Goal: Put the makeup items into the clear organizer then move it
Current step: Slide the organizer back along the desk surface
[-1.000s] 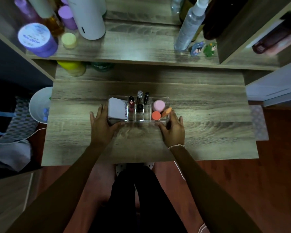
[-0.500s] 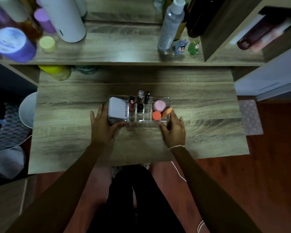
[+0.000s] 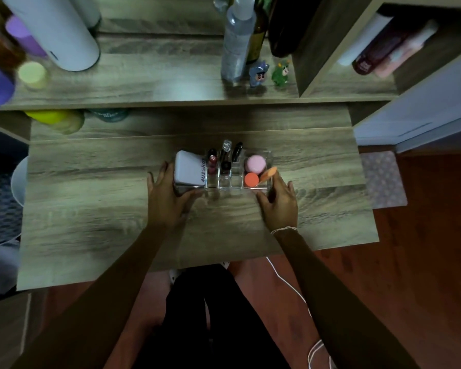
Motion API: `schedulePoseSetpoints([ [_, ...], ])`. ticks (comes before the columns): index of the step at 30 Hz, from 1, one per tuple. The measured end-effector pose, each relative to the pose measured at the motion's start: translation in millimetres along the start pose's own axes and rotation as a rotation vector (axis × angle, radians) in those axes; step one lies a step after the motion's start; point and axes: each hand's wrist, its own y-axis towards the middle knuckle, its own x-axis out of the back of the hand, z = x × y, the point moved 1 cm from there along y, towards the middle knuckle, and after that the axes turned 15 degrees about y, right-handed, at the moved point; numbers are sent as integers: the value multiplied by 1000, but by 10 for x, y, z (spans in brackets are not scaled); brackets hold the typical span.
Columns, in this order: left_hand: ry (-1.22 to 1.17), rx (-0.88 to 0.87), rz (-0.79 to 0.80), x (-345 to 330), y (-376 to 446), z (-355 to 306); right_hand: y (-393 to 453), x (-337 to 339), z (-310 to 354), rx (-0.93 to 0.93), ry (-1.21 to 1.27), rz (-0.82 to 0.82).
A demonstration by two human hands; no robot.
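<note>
Both hands grip the ends of the clear rectangular plastic organizer (image 3: 224,182). The left hand (image 3: 168,198) cups its left end, fingers along the side and thumb across the front wall; the right hand (image 3: 280,201) clasps the right end the same way, a thin white thread bracelet (image 3: 284,229) at its wrist. The organizer sits on the grey wood-grain surface (image 3: 91,209), about midway between the left and right edges, nearer the back edge. Inside, a pale lavender rectangular compact (image 3: 189,170) fills the left compartment, slim dark lipstick tubes (image 3: 225,155) stand in the middle slots, and a round pink puff (image 3: 256,163), a round orange sponge (image 3: 251,179) and an orange teardrop sponge (image 3: 268,173) share the right compartment.
</note>
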Motion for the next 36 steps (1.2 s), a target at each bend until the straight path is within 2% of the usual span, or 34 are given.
schedulePoseSetpoints([
  [15, -76, 51, 67, -228, 53, -534, 141, 403, -316, -29, -44, -39],
  [36, -108, -6, 96, -584, 228, -1011, 410, 839, -643, -15, -48, -69],
])
